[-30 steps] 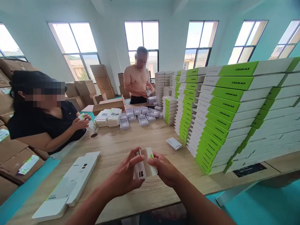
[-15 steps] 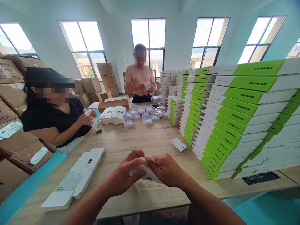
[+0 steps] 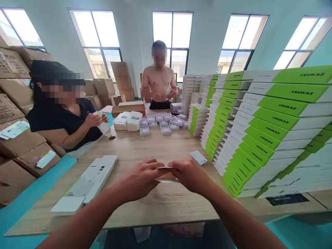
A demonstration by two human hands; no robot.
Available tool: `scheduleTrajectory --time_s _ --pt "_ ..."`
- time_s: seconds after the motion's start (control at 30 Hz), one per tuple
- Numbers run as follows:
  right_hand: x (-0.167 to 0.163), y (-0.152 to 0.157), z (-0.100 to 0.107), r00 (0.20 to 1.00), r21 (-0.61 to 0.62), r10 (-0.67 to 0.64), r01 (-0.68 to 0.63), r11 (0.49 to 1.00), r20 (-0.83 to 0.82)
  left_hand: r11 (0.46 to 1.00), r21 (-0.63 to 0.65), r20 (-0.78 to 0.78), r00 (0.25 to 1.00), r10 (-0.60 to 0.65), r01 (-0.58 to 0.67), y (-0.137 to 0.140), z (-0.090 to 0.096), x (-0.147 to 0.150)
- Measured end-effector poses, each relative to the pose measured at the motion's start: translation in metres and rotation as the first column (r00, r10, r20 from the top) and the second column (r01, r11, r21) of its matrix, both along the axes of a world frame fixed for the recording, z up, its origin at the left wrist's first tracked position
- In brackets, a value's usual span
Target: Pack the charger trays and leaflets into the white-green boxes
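Between my two hands, over the near part of the table, is a white cardboard box [image 3: 166,177], seen end-on with its far edge turned up. My left hand [image 3: 140,180] grips its left side, fingers curled over the top edge. On the other side my right hand [image 3: 190,174] pinches the right end of the same edge. The fingers cover much of the box. Left of my left hand lies a stack of flat, unfolded white cartons [image 3: 89,178]. Beyond my right hand are small white printed cards [image 3: 199,157].
Tall stacks of green-and-white boxes [image 3: 269,121] line the table's right side. White trays [image 3: 165,128] and piles of printed leaflets [image 3: 127,121] lie farther back. One co-worker [image 3: 64,114] sits at the left holding a carton; another [image 3: 159,79] stands at the far end.
The box has turned in my hands, from tilted with a printed face showing to an edge held level. My hands have come level with each other. The camera view has shifted slightly.
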State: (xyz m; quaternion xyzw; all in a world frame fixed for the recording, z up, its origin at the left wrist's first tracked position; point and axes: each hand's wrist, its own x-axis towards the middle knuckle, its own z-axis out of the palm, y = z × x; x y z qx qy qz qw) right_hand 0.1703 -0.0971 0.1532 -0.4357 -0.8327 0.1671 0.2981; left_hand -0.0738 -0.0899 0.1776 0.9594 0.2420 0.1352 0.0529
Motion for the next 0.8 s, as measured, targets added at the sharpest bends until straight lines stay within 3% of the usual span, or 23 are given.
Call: scheduleTrajectory --time_s 0.03,0.1,0.17,0.2,0.27,0.37,0.43,0.7,0.8 --pt "0.002 -0.003 -0.008 0.984 -0.045 -0.027 0.020 0.999 -0.175 1.000 0.022 -0.003 1.000 0.015 -0.015 0.000 0.000 -0.001" --pt "0.005 -0.008 -0.028 0.866 -0.089 -0.009 -0.041 0.995 -0.500 0.998 0.046 0.022 0.999 0.033 -0.034 0.000 -0.005 -0.004" --pt "0.007 -0.011 -0.049 0.753 -0.011 0.086 -0.123 0.992 -0.652 0.998 0.048 0.063 0.997 0.036 -0.039 0.000 -0.016 -0.007" --pt "0.007 -0.011 -0.058 0.739 0.048 0.125 -0.125 0.991 -0.662 0.998 0.048 0.084 0.996 0.034 -0.038 0.000 -0.022 -0.007" --pt "0.004 -0.012 -0.069 0.784 0.166 0.156 -0.068 0.984 -0.600 0.997 0.062 0.123 0.992 0.030 -0.038 0.000 -0.034 -0.007" --pt "0.000 -0.012 -0.071 0.887 0.344 0.167 -0.010 0.939 -0.431 0.994 0.097 0.167 0.986 0.028 -0.045 -0.001 -0.046 -0.004" --pt "-0.001 -0.014 -0.067 0.926 0.396 0.165 -0.018 0.918 -0.339 0.993 0.104 0.188 0.982 0.033 -0.053 -0.002 -0.052 -0.002" --pt "0.001 -0.021 -0.054 0.976 0.298 0.095 -0.033 0.954 -0.196 0.988 0.129 0.209 0.976 0.061 -0.089 -0.005 -0.061 0.002" --pt "0.000 -0.024 -0.048 0.948 0.146 0.062 -0.016 0.989 -0.312 0.982 0.164 0.189 0.980 0.065 -0.097 -0.004 -0.062 0.004"
